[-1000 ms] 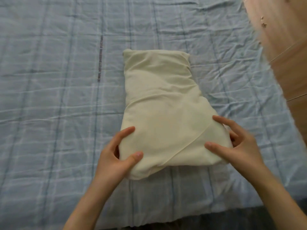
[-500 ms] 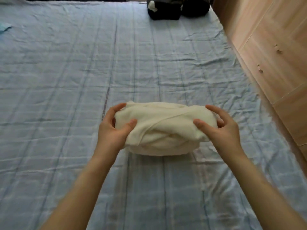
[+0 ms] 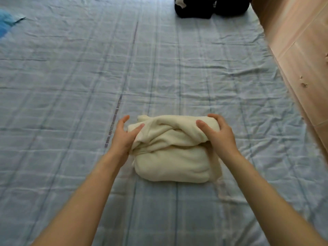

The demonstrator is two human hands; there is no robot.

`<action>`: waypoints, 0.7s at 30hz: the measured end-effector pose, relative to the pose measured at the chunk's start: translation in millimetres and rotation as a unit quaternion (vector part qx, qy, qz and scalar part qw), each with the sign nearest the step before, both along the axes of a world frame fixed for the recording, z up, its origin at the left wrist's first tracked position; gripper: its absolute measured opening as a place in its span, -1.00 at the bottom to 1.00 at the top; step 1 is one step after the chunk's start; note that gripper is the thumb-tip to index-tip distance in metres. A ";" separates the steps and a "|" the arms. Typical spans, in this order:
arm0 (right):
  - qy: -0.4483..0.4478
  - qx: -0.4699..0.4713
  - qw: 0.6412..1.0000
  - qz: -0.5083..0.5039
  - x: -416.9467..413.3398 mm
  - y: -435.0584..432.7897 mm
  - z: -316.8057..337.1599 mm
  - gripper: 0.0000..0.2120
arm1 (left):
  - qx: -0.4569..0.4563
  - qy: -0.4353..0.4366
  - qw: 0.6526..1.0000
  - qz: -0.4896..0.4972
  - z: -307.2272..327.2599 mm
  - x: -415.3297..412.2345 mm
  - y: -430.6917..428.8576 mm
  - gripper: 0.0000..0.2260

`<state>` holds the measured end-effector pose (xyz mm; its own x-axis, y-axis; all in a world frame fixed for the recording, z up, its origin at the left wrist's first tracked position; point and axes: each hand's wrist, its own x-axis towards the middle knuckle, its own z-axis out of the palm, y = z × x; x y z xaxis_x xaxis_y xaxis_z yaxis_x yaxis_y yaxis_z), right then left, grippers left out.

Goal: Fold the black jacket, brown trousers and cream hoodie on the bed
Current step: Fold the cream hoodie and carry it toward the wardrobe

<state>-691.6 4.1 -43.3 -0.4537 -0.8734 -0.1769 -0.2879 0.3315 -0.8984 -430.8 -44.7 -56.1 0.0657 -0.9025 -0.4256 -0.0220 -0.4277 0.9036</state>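
Both our hands grip the folded cream hoodie [image 3: 171,157] mid-bed [image 3: 71,103]: left hand [image 3: 124,137] pinches its left edge, right hand [image 3: 219,134] curls over the right; two dark bundles [image 3: 209,6], perhaps folded clothes, lie far off.

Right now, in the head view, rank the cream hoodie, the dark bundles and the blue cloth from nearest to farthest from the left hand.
1. Cream hoodie: gripped by the left hand, mid-bed.
2. Blue cloth: far left corner of the bed.
3. Dark bundles: far edge, right of centre, roughly as far; too close to call.
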 end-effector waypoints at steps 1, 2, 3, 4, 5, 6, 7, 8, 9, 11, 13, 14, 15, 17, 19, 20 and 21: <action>-0.040 -0.015 0.999 0.003 -5.9 1.6 1.9 -0.55 | 0.000 0.074 0.997 -0.009 1.3 4.4 -1.2 -0.46; -0.093 -0.032 0.995 0.002 -12.8 4.4 3.6 -0.55 | -0.001 0.173 0.984 -0.034 3.1 9.2 -0.6 -0.51; -0.138 -0.043 0.989 0.008 -19.6 7.6 3.7 -0.56 | -0.004 0.249 0.967 -0.054 5.2 12.8 1.3 -0.54; -0.164 -0.048 0.985 0.027 -25.0 11.3 2.9 -0.57 | -0.008 0.302 0.952 -0.055 5.2 14.9 3.1 -0.56; -0.161 -0.044 0.984 0.060 -27.5 15.1 0.9 -0.54 | -0.006 0.330 0.943 -0.036 2.5 15.6 4.2 -0.58; -0.146 -0.036 0.984 0.091 -27.4 18.0 -3.1 -0.49 | -0.002 0.347 0.938 -0.006 -2.1 14.7 4.5 -0.60; -0.119 -0.032 0.986 0.111 -25.8 20.6 -8.7 -0.42 | -0.004 0.342 0.939 0.017 -6.3 11.9 5.4 -0.61; -0.083 -0.028 0.990 0.115 -21.6 21.7 -13.9 -0.35 | -0.014 0.315 0.949 0.019 -10.2 6.8 5.5 -0.61; -0.046 -0.023 0.993 0.108 -16.3 21.4 -19.4 -0.28 | -0.027 0.255 0.967 0.001 -12.5 0.8 6.0 -0.60; 0.012 -0.012 0.996 0.092 -5.6 17.9 -28.9 -0.20 | -0.061 0.093 0.993 -0.044 -16.0 -11.0 3.7 -0.57; 0.042 -0.008 0.997 0.072 1.7 11.3 -32.9 -0.20 | -0.107 -0.057 0.989 -0.082 -19.6 -19.3 -2.2 -0.60; 0.044 -0.011 0.998 0.051 2.8 7.4 -33.8 -0.23 | -0.122 -0.111 0.981 -0.098 -21.2 -21.9 -6.2 -0.59; 0.042 -0.016 0.999 0.030 3.3 2.5 -33.7 -0.26 | -0.123 -0.147 0.976 -0.104 -22.7 -22.8 -10.4 -0.58; 0.034 -0.011 0.999 0.003 3.8 -7.4 -30.3 -0.29 | -0.089 -0.193 0.973 -0.093 -23.5 -21.5 -17.7 -0.56; 0.023 0.012 1.000 -0.007 2.5 -17.0 -26.7 -0.24 | -0.056 -0.200 0.975 -0.083 -21.8 -20.2 -22.7 -0.54; 0.022 0.026 0.999 -0.017 2.0 -21.6 -24.9 -0.19 | -0.052 -0.181 0.979 -0.082 -20.3 -20.0 -24.5 -0.54; 0.025 0.037 0.999 -0.027 1.7 -25.9 -23.1 -0.15 | -0.056 -0.149 0.984 -0.084 -18.0 -19.6 -25.6 -0.53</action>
<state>-689.9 -21.8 -66.5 -0.5100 -0.8326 -0.2160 -0.3124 0.4133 -0.8553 -450.4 -70.3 -74.0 0.0184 -0.9515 -0.3072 -0.3555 -0.2934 0.8874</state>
